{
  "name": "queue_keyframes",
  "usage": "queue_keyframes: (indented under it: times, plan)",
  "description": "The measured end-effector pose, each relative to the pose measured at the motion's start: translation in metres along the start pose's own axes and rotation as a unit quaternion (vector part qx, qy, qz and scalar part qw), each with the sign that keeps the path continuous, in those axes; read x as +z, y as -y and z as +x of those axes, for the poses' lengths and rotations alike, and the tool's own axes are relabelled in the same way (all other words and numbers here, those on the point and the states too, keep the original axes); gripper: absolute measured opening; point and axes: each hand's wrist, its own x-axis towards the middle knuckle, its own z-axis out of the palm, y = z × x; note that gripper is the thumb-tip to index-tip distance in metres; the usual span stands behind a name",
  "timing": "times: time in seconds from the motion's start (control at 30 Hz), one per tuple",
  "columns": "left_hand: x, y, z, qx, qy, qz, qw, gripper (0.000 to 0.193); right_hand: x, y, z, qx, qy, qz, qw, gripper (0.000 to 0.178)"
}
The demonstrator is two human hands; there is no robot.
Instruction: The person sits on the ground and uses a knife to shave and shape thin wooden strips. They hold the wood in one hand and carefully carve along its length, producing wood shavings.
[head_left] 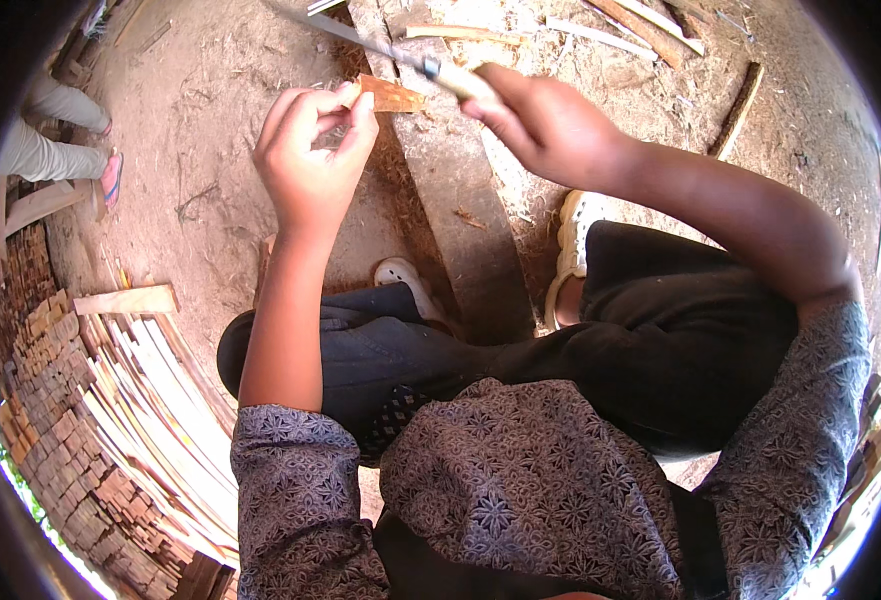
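Between the thumb and fingertips of my left hand (310,150) is a small flat piece of orange-brown wood (392,97), pointing right. My right hand (550,125) is wrapped round the pale handle of a long-bladed knife (458,78). Its narrow grey blade runs up and to the left, past the far side of the wood piece, and leaves the picture at the top. Whether the blade touches the wood I cannot tell. Beneath both hands lies a thick grey-brown plank (465,200), which runs back between my legs.
Stacked cut wood blocks (70,400) and long pale strips (150,400) fill the lower left. Offcuts (650,30) and a dark stick (738,110) lie on the dirt floor at the upper right. Another person's legs (55,140) show at the far left.
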Motion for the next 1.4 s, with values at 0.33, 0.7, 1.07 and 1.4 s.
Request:
queue_keyframes:
  times: [0.33, 0.7, 1.07, 1.4]
  plan:
    - [0.002, -0.002, 0.001, -0.005, -0.001, -0.006, 1.000, 0.010, -0.012, 0.004, 0.009, -0.004, 0.014, -0.079, 0.997, 0.045]
    - [0.001, 0.003, 0.002, -0.025, -0.008, -0.020, 0.999, 0.011, 0.025, -0.048, 0.013, 0.134, 0.204, -0.108, 0.964, 0.048]
    - [0.010, -0.007, 0.009, -0.005, -0.001, -0.004, 1.000, 0.011, 0.056, -0.076, 0.008, -0.017, 0.156, -0.211, 0.965, 0.040]
    - [0.003, 0.000, 0.002, -0.026, -0.008, -0.032, 0.999, 0.012, 0.002, -0.005, 0.021, -0.007, 0.009, -0.013, 1.000, 0.050]
